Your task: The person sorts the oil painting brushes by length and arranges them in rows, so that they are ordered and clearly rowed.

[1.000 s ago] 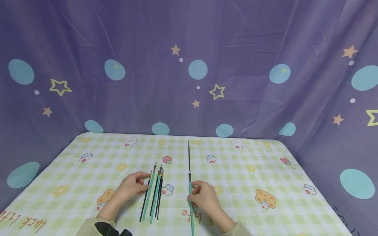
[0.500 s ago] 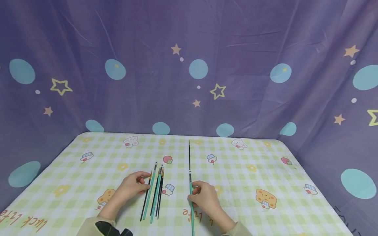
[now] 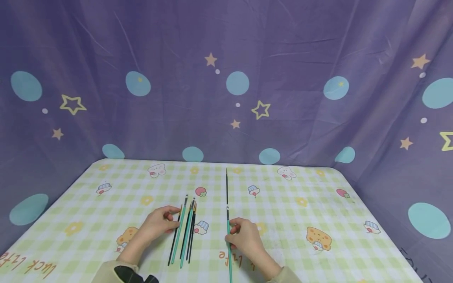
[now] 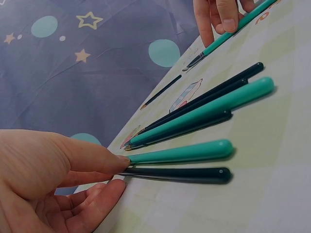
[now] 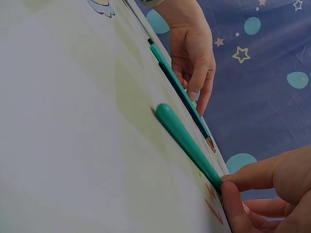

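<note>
My right hand (image 3: 245, 236) pinches a green-handled paintbrush (image 3: 230, 265) between thumb and forefinger, low over the cloth. This brush lies in line with a thin black paintbrush (image 3: 227, 188), its flat bristle tip close to that brush's near end. At the left, my left hand (image 3: 157, 224) holds thumb and finger at the outer side of a loose row of paintbrushes. In the left wrist view, its fingertips grip around the upper parts of a green paintbrush (image 4: 189, 151) and a black paintbrush (image 4: 194, 175). Several more green and black paintbrushes (image 3: 189, 232) lie beside these, bristles pointing away.
A green-and-white checked tablecloth (image 3: 283, 204) with printed cakes and flowers covers the table. Behind it and along both sides hangs a purple curtain (image 3: 177, 125) with stars and blue dots.
My right hand and its green paintbrush have shifted very slightly toward me, widening the space to the black paintbrush ahead. My left hand and the row of brushes stay put.
</note>
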### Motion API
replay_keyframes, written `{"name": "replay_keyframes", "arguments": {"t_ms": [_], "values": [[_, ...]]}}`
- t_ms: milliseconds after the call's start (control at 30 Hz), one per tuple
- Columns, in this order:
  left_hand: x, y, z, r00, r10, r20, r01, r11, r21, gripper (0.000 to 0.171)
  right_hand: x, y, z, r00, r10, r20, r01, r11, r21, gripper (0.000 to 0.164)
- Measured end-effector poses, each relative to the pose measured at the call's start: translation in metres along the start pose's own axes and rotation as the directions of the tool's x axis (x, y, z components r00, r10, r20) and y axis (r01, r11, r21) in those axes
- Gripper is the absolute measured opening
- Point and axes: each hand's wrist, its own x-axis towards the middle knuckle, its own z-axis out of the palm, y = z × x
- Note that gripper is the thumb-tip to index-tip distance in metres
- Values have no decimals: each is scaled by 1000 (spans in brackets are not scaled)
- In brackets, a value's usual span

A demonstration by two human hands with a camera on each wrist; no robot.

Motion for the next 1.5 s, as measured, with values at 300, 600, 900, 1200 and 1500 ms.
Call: {"name": "replay_keyframes", "arguments": {"t_ms": [300,600,900,1200,1500], "values": [[1,-1,0,1000,12,0,-12,1000,4,46,0,-1,0,1000,11,8,-11,1000,1,41],[0,0,0,1000,12,-1,-12,1000,7,46,-1,0,-1,1000,0,11,0,1000,8,38],[1,-1,0,1000,8,-1,-8,1000,22,47,0,1,-10,999,-40,-12,39,999,-25,37],[0,-1,0,1000,7,0,-8,1000,28,46,3,-8,-6,996,-92,13,92,995,47,32],[-1,-1,-1,1000,20,-1,-20,999,28,47,8,-29,7,985,-145,97,127,978,165,31]]}}
